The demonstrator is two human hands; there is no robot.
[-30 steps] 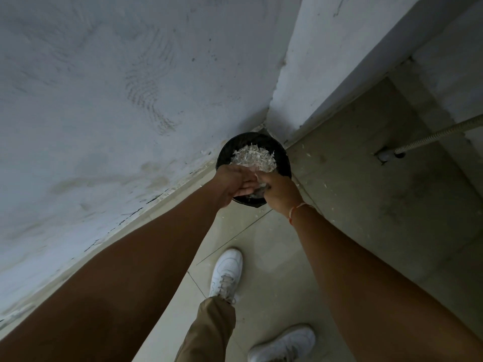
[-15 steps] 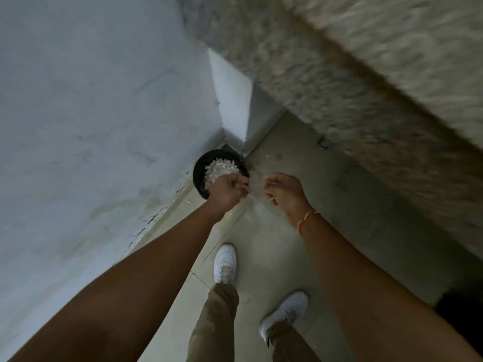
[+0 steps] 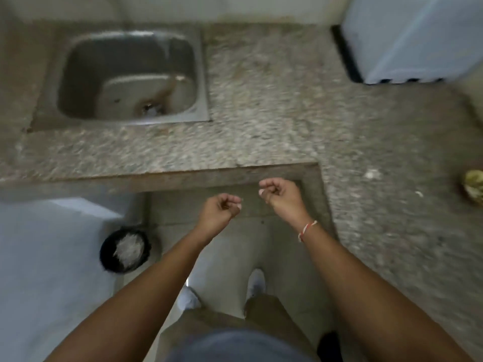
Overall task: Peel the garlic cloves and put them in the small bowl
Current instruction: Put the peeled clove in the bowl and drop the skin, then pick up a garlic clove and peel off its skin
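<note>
I see no garlic cloves or small bowl I can identify; frame is motion-blurred. Closest task-related item: a black bin (image 3: 125, 250) on the floor (image 3: 230, 246), lower left, holding a pile of pale papery scraps, probably garlic skins (image 3: 130, 250). It sits against a white wall section (image 3: 47, 257), below the worktop edge.

Hands: both raised over the floor in front of the worktop, near each other but apart. Left hand (image 3: 219, 211) has its fingers curled in. Right hand (image 3: 281, 195) also curled, slightly higher and closer to the worktop corner. A pale speck shows at the fingertips of each, too small to say whether it's a nail or a bit of skin, so I can't tell if either one grasps anything. Right wrist has a red-and-white thread band (image 3: 306, 229).

Speckled stone worktop (image 3: 261, 105) is L-shaped, wrapping around to my right. Steel sink (image 3: 130, 77) set in its left part. Pale blue box-like object (image 3: 415, 37) at far right rear. Yellowish lump (image 3: 474, 186) at the right edge, unidentifiable. 2 white shoes (image 3: 256, 283) and khaki trousers (image 3: 264, 312) below.
</note>
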